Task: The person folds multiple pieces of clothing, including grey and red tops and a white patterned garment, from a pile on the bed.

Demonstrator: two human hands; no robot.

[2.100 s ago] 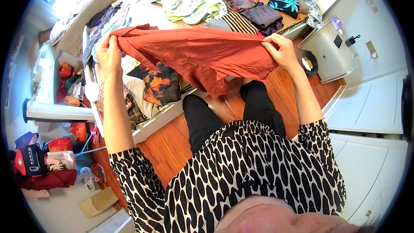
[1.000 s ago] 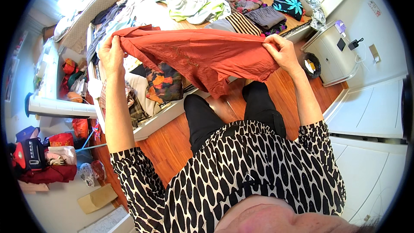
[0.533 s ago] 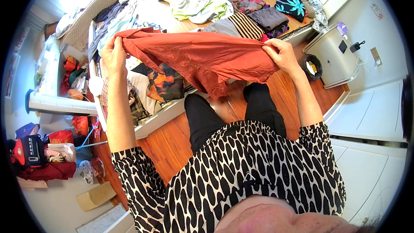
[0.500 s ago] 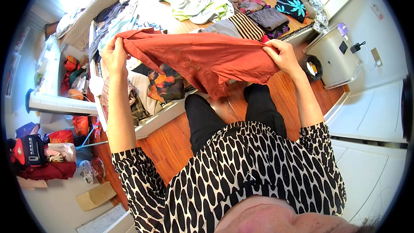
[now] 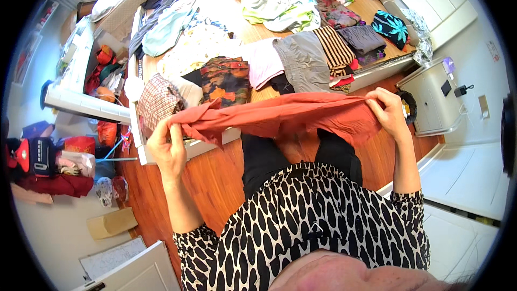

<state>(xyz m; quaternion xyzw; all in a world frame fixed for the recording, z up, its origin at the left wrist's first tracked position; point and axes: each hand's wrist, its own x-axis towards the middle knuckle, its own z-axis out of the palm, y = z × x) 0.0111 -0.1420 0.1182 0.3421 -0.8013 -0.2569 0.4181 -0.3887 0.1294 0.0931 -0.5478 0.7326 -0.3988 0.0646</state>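
A rust-red garment (image 5: 285, 116) is stretched sideways in front of my body, its middle drooping in loose folds. My left hand (image 5: 168, 148) pinches one end of it, and my right hand (image 5: 389, 113) grips the other. What kind of garment it is cannot be made out. Just beyond it, on a low wooden platform, lie a checked cloth (image 5: 160, 99), a dark garment with orange patches (image 5: 226, 80), a pale pink piece (image 5: 265, 63) and grey elastic-waisted shorts (image 5: 302, 60). The garment hides part of the platform's front edge.
Farther back are striped clothing (image 5: 331, 49), a dark grey folded garment (image 5: 362, 40), a black piece with turquoise leaves (image 5: 390, 28) and a heap of pale clothes (image 5: 277, 2). A beige cabinet (image 5: 428, 102) stands right. Bags (image 5: 43, 153) crowd the left, above wooden flooring (image 5: 145, 199).
Both hands have come down and closer to my body, lowering the rust-red garment. The view has shifted, and the clothes behind it show more fully.
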